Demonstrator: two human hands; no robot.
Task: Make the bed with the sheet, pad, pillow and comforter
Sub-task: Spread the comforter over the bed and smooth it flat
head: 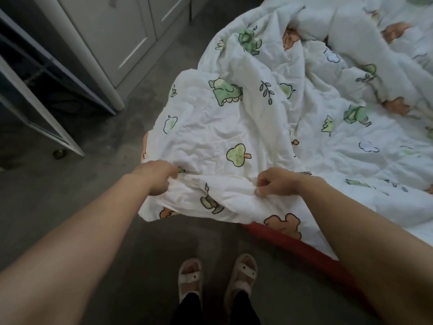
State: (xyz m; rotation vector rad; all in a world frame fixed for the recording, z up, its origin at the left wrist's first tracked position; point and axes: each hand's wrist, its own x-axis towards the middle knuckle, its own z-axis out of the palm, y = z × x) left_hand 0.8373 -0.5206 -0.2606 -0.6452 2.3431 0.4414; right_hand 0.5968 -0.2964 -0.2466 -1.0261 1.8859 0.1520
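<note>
A white comforter [234, 127] printed with green dinosaurs, trees and orange shapes lies rumpled over the bed, bunched into folds at the far right. Its near edge hangs off the bed's corner toward me. My left hand [157, 175] grips that edge at the left, fingers curled into the cloth. My right hand [276, 181] pinches the same edge about a forearm's length to the right. A red bed edge [304, 252] shows beneath the comforter at the lower right. Sheet, pad and pillow cannot be told apart from the heap.
Grey cabinets [112, 43] stand at the back left, and a dark glass-fronted unit [30, 90] is at the far left. Grey floor [105, 141] runs between them and the bed. My feet in pale sandals [218, 277] stand at the bed's corner.
</note>
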